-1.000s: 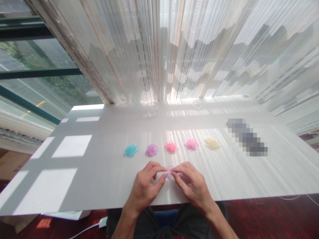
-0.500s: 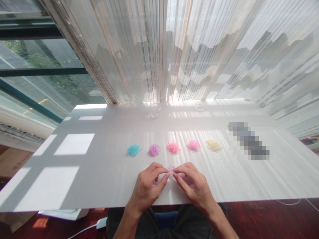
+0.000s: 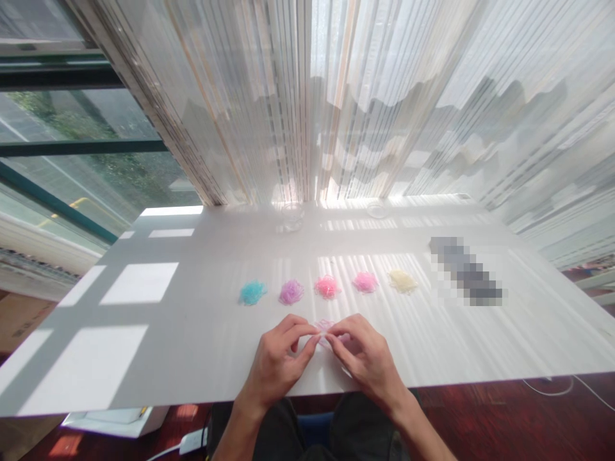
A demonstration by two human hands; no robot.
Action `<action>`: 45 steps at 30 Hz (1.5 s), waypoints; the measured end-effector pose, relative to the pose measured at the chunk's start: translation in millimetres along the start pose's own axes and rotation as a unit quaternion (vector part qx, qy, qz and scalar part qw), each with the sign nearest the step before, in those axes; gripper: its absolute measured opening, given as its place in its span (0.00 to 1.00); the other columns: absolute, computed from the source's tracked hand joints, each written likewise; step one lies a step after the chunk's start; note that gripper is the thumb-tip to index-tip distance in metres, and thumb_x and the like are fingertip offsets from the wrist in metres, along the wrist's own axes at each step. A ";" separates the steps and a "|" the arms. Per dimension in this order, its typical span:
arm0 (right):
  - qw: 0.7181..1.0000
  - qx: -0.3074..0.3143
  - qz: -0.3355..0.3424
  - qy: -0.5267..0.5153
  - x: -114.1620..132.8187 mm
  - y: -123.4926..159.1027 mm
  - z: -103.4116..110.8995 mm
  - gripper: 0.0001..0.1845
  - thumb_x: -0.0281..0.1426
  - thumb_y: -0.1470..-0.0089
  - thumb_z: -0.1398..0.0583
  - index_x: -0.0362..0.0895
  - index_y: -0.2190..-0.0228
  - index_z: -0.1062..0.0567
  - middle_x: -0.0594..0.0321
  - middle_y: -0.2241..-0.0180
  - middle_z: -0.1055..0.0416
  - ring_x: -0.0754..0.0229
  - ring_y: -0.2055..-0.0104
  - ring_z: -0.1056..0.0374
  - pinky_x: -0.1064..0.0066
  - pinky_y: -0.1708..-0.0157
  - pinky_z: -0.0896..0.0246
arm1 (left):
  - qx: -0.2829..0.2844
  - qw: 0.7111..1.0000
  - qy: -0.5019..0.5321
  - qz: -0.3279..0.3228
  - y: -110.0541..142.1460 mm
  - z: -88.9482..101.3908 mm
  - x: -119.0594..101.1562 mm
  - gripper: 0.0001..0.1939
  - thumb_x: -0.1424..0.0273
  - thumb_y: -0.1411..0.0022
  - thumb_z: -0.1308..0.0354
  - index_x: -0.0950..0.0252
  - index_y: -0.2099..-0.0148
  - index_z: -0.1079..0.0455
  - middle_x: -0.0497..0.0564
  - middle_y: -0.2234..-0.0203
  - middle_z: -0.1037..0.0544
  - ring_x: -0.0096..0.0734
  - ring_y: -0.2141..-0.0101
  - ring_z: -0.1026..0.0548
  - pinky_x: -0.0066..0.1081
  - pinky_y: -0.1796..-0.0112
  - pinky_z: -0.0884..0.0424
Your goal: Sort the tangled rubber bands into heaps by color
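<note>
Table (image 3: pixel 206 333): pink strands (image 3: pixel 325 324) between hands (image 3: pixel 276 362) (image 3: pixel 368 358).

Free lane over the table (image 3: pixel 202 333) at left, five piles (image 3: pixel 327 287) in the way ahead.

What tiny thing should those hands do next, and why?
Probably ease the left hand and right hand slightly apart, to tease the strands loose. Both are in a pinching pose, close together at the pale pinkish tangle, while sorted colours lie beyond, from blue pile to yellow pile. Whether a strand is pinched is too small to tell.
</note>
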State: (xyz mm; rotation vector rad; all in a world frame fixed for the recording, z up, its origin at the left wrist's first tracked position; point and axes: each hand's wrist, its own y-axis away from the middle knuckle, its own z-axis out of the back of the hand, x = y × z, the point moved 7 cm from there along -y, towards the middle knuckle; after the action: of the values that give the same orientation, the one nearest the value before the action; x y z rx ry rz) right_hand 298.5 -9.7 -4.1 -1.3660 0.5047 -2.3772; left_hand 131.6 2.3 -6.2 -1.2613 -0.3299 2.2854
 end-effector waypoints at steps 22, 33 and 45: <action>0.911 -0.206 -0.277 0.227 -116.6 1.5 158.9 0.26 0.54 0.44 0.40 0.45 0.68 0.17 0.54 0.67 0.19 0.53 0.71 0.29 0.58 0.61 0.31 | 0.000 0.999 -0.047 0.008 -8.4 0.9 -1.6 0.05 0.73 0.30 0.40 0.59 0.55 0.24 0.47 0.66 0.23 0.21 0.78 0.30 0.21 0.74 0.27; 0.896 -0.224 -0.303 0.235 -120.4 6.6 162.9 0.25 0.49 0.46 0.42 0.43 0.65 0.15 0.50 0.62 0.17 0.53 0.72 0.30 0.57 0.60 0.31 | -0.021 0.998 -0.056 0.002 -8.2 3.4 -2.9 0.05 0.74 0.30 0.40 0.61 0.57 0.24 0.47 0.67 0.24 0.21 0.76 0.30 0.22 0.71 0.27; 0.991 -0.017 -0.003 0.132 -22.9 10.0 65.9 0.07 0.30 0.35 0.39 0.47 0.57 0.20 0.59 0.63 0.21 0.58 0.62 0.26 0.69 0.64 0.29 | 0.033 0.987 -0.153 0.040 9.2 13.8 0.6 0.08 0.70 0.29 0.43 0.60 0.50 0.25 0.52 0.60 0.21 0.36 0.62 0.22 0.35 0.61 0.24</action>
State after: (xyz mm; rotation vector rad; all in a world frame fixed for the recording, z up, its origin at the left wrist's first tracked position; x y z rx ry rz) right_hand 368.0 -16.3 5.1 -1.0701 0.6163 -2.5798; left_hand 116.9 -4.7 -3.2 -0.9040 -0.3117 2.5392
